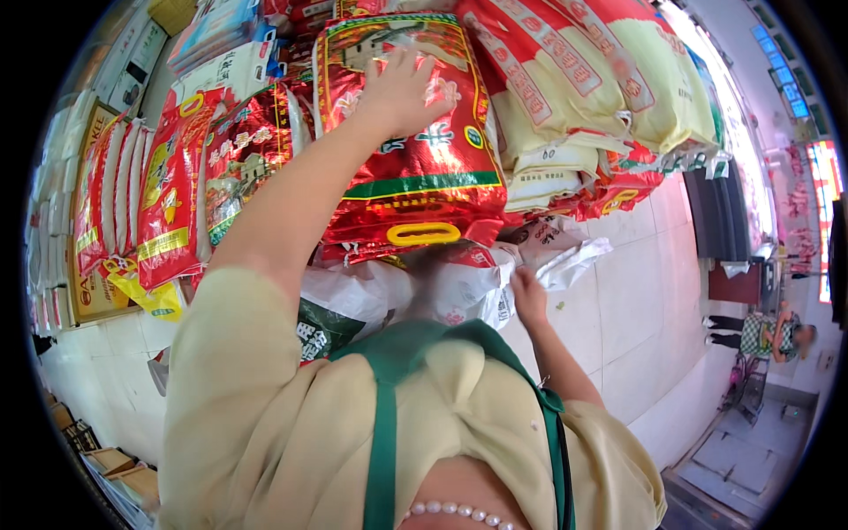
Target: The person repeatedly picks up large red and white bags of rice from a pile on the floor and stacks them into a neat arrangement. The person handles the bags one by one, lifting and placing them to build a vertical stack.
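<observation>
My left hand (404,96) lies with its fingers spread on the upper face of a shiny red rice bag (457,156), which has a yellow plastic handle (424,233) at its near end. Lower and to the right, my right hand (528,291) is beside a white plastic bag (474,281) with red print. Its fingers look curled at the bag's edge, but whether they grip it cannot be told. Another white and green bag (338,311) stands between the red bag and my green apron (411,351).
Red rice bags (179,192) stand in a row at the left. Large red and cream sacks (563,73) are piled at the upper right. Tiled floor (629,285) shows at the right. Farther right, a person (772,336) in a checked apron stands near a cart (748,387).
</observation>
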Available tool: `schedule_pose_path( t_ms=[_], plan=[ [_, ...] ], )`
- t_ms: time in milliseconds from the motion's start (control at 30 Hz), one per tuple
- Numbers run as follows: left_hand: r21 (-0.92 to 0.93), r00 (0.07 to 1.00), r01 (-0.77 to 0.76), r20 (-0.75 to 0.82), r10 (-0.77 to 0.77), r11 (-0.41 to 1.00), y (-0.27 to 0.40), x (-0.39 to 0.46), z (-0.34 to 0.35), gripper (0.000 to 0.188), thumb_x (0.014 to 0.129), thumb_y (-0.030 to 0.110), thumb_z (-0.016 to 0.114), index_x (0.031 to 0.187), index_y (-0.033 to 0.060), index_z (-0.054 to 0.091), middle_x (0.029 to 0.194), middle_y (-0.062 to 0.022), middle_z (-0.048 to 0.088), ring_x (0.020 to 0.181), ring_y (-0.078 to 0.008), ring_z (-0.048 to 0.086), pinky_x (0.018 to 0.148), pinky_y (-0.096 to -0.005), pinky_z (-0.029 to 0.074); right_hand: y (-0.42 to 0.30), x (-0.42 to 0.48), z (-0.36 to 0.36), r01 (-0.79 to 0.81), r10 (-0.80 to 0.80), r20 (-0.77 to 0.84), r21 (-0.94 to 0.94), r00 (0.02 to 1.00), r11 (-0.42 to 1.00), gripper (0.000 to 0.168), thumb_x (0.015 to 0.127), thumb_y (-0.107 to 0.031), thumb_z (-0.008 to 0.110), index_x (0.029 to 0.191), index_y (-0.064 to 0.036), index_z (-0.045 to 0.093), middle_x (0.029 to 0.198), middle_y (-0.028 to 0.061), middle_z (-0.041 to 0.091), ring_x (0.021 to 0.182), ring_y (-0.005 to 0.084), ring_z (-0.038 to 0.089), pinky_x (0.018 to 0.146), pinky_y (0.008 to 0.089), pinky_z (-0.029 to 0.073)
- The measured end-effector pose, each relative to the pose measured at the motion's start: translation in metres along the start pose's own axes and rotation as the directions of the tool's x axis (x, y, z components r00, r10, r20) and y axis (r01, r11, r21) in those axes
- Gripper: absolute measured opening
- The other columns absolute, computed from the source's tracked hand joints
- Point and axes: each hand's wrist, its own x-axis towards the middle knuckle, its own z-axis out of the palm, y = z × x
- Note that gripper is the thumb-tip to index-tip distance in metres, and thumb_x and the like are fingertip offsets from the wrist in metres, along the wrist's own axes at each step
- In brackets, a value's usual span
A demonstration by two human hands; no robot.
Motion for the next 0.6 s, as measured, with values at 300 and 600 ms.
schedule_pose_path(
  t_ms=[300,600],
  plan=[
    [-0.703,0.815,0.273,0.531,0.231,0.657,0.024,0.047,-0.019,0.071,0.079,0.054,0.058,0.13,0.0081,0.043,0.13,-0.0178,0.046,0.111,-0.0335,0.052,0.092,-0.044,0.041,0.218,-0.205,0.006,-0.796,0.758,0.246,0.219,0.604,0.564,0.037,0.084,-0.029,0.054,0.108,-0.003,0.059,0.088,0.0068,0.063,0.072,0.0148,0.062,0.045,0.0259,0.043],
    [-0.061,0.924,-0.006,0.382,0.029,0.998,-0.031,0.005,0.026,0.073,0.086,0.045,0.051,0.136,-0.0037,0.03,0.134,-0.0259,0.038,0.126,-0.0362,0.036,0.104,-0.0395,0.028,0.184,-0.171,-0.036,-0.527,0.527,0.085,-0.021,0.846,0.849,0.041,0.086,-0.037,0.049,0.107,-0.004,0.062,0.11,0.0172,0.06,0.098,0.0316,0.058,0.087,0.0402,0.045]
  ],
)
